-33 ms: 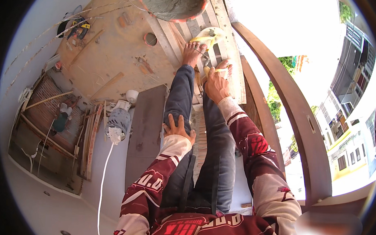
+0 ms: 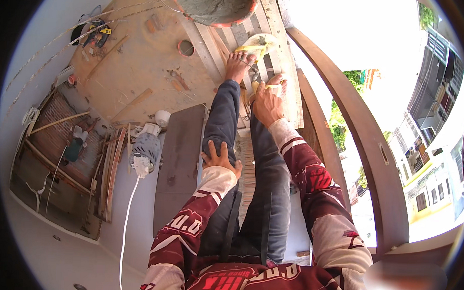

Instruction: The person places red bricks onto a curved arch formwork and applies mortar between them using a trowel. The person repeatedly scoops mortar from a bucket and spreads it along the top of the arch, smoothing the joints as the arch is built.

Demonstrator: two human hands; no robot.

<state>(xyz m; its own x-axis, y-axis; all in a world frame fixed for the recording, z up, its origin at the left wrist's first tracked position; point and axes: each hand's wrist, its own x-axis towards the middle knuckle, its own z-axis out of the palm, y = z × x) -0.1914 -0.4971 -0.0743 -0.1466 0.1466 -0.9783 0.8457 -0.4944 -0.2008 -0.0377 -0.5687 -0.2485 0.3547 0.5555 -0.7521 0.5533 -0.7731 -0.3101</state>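
My left hand (image 2: 221,160) lies on my left knee with its fingers spread, holding nothing. Down by my right foot (image 2: 277,81), my right hand (image 2: 269,106) is closed round what looks like a trowel (image 2: 254,73); its bent metal neck and light handle end show, while its blade is hard to make out. My bare left foot (image 2: 236,67) rests on wooden planks (image 2: 288,60), with a pale sandal with yellow straps (image 2: 256,46) just ahead of it. Beyond the feet stands an orange-rimmed bucket (image 2: 216,25) of wet grey mortar (image 2: 214,4).
A dark wooden frame (image 2: 365,124) rises at my right, with daylight and buildings outside. On my left are a brown panel (image 2: 177,163) and a grey motor-like machine (image 2: 145,148) with a white cord (image 2: 127,223). Another person (image 2: 76,144) is below, far left. A small round container (image 2: 186,48) stands ahead.
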